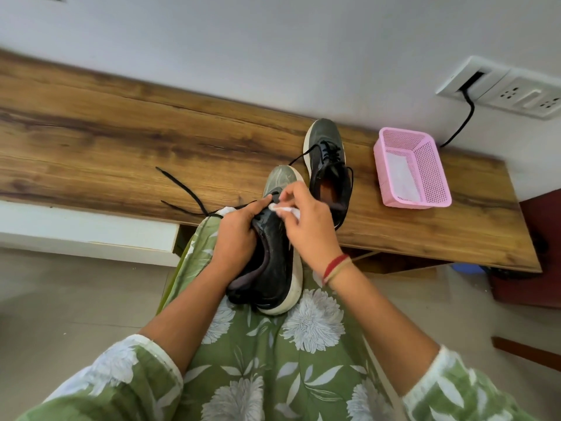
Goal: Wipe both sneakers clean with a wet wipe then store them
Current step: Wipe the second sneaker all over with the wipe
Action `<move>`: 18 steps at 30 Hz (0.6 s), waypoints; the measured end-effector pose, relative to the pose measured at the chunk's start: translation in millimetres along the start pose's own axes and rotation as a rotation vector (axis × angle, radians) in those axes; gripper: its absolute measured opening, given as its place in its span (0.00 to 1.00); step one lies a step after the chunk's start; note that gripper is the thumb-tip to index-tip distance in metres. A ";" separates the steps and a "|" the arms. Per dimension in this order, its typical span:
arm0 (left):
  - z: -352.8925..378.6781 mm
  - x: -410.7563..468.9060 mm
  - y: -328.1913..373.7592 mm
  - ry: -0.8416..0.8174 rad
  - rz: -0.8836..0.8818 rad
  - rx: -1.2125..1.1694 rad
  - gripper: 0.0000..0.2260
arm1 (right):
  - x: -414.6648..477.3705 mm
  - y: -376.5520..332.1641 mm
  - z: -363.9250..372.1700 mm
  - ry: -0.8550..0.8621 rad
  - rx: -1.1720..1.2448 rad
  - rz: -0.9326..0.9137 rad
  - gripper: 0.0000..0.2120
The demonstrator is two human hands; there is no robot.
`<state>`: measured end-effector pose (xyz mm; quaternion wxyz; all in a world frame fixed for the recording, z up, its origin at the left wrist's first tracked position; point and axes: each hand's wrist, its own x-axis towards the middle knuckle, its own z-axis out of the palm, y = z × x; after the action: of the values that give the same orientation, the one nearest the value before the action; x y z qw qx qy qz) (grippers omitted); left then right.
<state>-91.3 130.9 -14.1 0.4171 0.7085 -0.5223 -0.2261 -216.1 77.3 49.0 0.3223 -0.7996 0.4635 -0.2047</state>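
From my remote station I watched the left hand (235, 235) gripping a shiny black sneaker with a thick white sole (273, 268). Its fingers (261, 205) were curled over the collar and tongue, with the forefinger stretched forward along the lace row. The shoe rested on the lap of a green floral dress (273, 360), its heel toward six o'clock and its grey toe reaching over the near edge of the brown wood-grain worktop (121, 141) at twelve.

The right hand (309, 226) came in from four o'clock, a red thread band (335, 267) on its wrist. Its fingers (291, 189) were bent and pinched a crumpled white wet wipe (287, 210), which was pressed against the upper beside the laces. The black laces (188, 192) trailed loose across the worktop toward ten o'clock.

The second black sneaker (329, 165), also white-soled, stood upright on the worktop at one o'clock of the held shoe, just beside its toe, with its opening facing me. A pink perforated plastic basket (379, 165) sat at three o'clock of that sneaker, near but apart; something pale lay inside, and I could not tell what. Behind it, a black cable (464, 120) ran up to a white wall socket plate (501, 86) at two o'clock.
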 end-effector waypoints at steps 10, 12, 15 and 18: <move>1.0 -0.4 2.2 -0.005 -0.010 -0.007 0.19 | 18.8 13.3 -1.7 0.031 -0.079 -0.010 0.10; -0.9 -0.3 0.4 -0.018 -0.010 -0.008 0.19 | -7.7 0.4 2.1 0.002 -0.025 -0.080 0.08; -2.1 0.3 -1.1 -0.039 0.019 -0.008 0.21 | -38.3 -12.3 4.3 -0.052 -0.025 -0.215 0.07; -0.3 0.2 1.0 -0.025 -0.008 -0.006 0.18 | -13.8 2.3 4.1 0.035 -0.035 -0.140 0.07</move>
<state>-91.6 130.7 -13.1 0.4119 0.7065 -0.5239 -0.2384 -221.6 89.9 44.1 0.2852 -0.8318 0.4156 -0.2326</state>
